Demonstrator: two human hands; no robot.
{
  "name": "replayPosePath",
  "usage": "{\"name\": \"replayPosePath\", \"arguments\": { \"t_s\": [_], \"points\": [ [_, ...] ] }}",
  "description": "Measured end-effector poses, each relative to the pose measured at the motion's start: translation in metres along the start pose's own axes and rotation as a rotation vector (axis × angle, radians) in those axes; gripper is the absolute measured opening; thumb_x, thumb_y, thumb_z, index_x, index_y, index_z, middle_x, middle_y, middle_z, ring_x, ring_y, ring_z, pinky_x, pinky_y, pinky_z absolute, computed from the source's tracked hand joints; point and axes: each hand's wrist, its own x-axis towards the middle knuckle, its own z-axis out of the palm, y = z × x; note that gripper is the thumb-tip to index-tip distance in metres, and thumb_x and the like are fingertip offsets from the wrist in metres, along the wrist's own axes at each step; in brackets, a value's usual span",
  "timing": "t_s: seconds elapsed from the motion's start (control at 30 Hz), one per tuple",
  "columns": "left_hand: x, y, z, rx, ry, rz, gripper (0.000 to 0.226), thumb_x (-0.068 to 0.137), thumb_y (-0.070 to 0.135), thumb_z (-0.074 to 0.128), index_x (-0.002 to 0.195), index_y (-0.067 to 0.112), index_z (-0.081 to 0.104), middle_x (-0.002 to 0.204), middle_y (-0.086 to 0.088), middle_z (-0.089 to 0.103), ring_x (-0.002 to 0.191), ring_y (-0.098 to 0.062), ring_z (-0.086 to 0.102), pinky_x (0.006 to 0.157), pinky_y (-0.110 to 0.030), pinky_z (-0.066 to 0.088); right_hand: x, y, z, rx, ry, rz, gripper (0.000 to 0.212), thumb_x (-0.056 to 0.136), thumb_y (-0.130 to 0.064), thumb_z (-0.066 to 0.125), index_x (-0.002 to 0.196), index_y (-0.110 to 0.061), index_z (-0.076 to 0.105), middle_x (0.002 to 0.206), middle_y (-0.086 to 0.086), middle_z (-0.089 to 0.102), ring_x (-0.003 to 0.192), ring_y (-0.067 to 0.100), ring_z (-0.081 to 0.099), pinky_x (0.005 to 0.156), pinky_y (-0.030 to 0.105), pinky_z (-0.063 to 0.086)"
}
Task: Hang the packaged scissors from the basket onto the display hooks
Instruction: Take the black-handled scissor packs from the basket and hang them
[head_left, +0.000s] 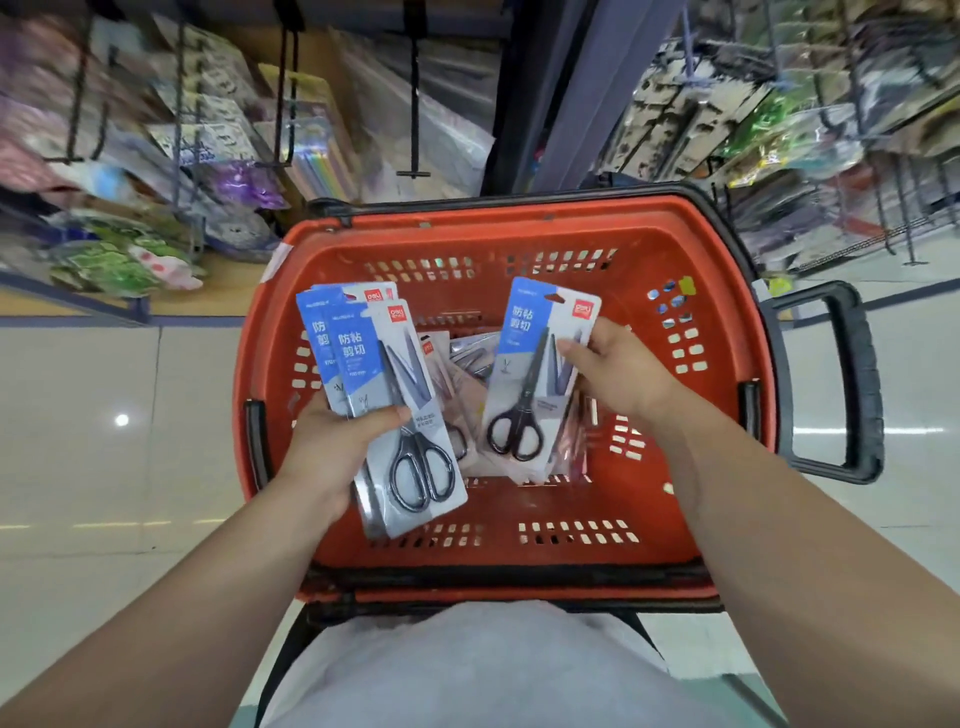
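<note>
- The person's pale top (467, 670) is showing at the bottom, closest to the camera, with two bare arms reaching forward from it.
- The left hand (332, 447) is holding a small stack of scissor packs (384, 395) over the left side of the basket. Its fingers (387, 415) are wrapping tight around the packs, with the thumb pressing on the front one.
- The front pack is blue and grey, with black-handled scissors showing through it. The packs are fanning out and tilting up to the left.
- The right hand (618, 374) is holding one more scissor pack (540, 369) over the middle of the basket. Its fingers (574, 358) are pinching the right edge of this pack, about halfway up.
- The two hands are staying apart, and their packs are not touching.
- Under both hands, more packs (467, 358) are lying in a loose heap at the bottom of the red basket (519, 551). They are too blurry to count.
- The basket has a black pull handle (852, 384) sticking out on the right side.
- The basket is sitting over a shiny pale floor (78, 441).
- Farther away, black display hooks (414, 104) are sticking out above the basket. One hook in the middle is looking bare.
- Blurry, bright hanging goods (171, 124) are filling the racks on the left and right.
</note>
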Motion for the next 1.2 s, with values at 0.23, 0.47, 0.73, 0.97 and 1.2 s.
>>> {"name": "replayPosePath", "arguments": {
  "t_s": [0.23,0.47,0.73,0.97,1.2],
  "points": [
    [-0.003,0.017,0.013,0.034,0.025,0.01,0.044,0.074,-0.007,0.086,0.105,0.02,0.072,0.097,-0.001,0.082,0.091,-0.027,0.079,0.086,-0.044,0.062,-0.021,-0.03,-0.015,0.338,-0.061,-0.02,0.02,0.108,-0.021,0.055,0.118,-0.022,0.072,0.109,-0.004,0.079,0.098,0.01,0.074,0.084,0.027,0.059],
    [-0.014,0.027,0.039,-0.118,-0.228,-0.042,0.058,0.063,0.0,0.087,0.118,0.012,0.073,0.112,-0.01,0.08,0.1,-0.029,0.078,0.086,-0.039,0.061,-0.018,-0.045,0.03,0.494,0.026,0.033,0.014,0.106,-0.028,0.058,0.103,-0.022,0.07,0.102,0.012,0.078,0.087,0.033,0.074,0.079,0.051,0.06],
    [-0.011,0.02,0.052,-0.132,-0.311,-0.09,0.058,0.068,0.019,0.082,0.125,0.016,0.07,0.116,-0.008,0.079,0.105,-0.028,0.077,0.09,-0.039,0.06,-0.023,-0.058,0.065,0.511,0.141,0.053,0.014,0.107,-0.023,0.054,0.104,-0.014,0.065,0.104,0.011,0.075,0.104,0.033,0.071,0.093,0.053,0.057],
    [0.01,-0.012,0.046,-0.096,-0.277,-0.13,0.073,0.052,0.01,0.09,0.122,0.013,0.069,0.114,-0.013,0.079,0.097,-0.028,0.078,0.087,-0.04,0.059,-0.011,-0.028,0.063,0.712,-0.006,0.3,0.012,0.108,-0.029,0.053,0.102,-0.019,0.053,0.097,0.014,0.07,0.082,0.022,0.066,0.072,0.035,0.055],
    [0.041,-0.028,0.033,-0.111,-0.198,-0.171,0.06,0.061,0.0,0.088,0.119,0.01,0.073,0.112,-0.014,0.079,0.095,-0.029,0.078,0.08,-0.038,0.065,0.031,0.073,0.025,0.02,-0.011,0.457,0.039,0.101,0.005,0.049,0.109,-0.028,0.069,0.114,0.005,0.068,0.103,0.028,0.069,0.088,0.039,0.059]
  ]
}}
